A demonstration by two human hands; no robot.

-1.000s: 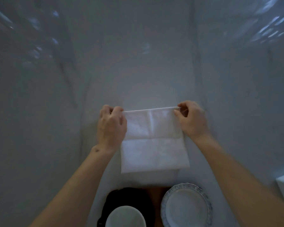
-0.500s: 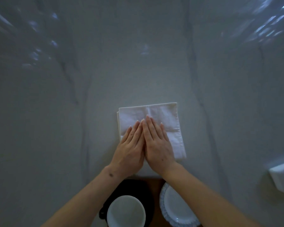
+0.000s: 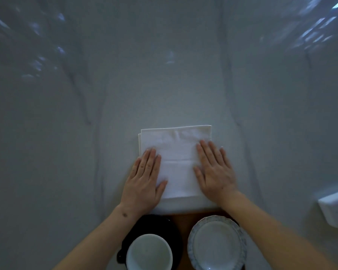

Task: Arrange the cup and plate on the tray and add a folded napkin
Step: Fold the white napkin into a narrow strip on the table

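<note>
Left hand (image 3: pixel 143 184) flat, palm down, fingers spread slightly, pressing the left edge of the napkin (image 3: pixel 177 162). Right hand (image 3: pixel 215 172) same on the right edge: flat, open, gripping nothing. Hands apart, bare strip of napkin between them.

Napkin: white, folded, roughly square, lying flat on the pale marble-look table (image 3: pixel 66 133). Layer edges show offset at its left and near sides; horizontal crease across the middle.

Just beyond the napkin's near edge: wooden tray (image 3: pixel 180 223), mostly covered. On it, cup (image 3: pixel 149 252), white inside, seen from above, sitting on a dark round piece (image 3: pixel 154 224) on the left; plate (image 3: pixel 216 244), white with scalloped rim, on the right. Cup and plate side by side, not touching.

White object (image 3: pixel 335 207) at the table's right edge, partly cut off; can't tell what it is.
</note>
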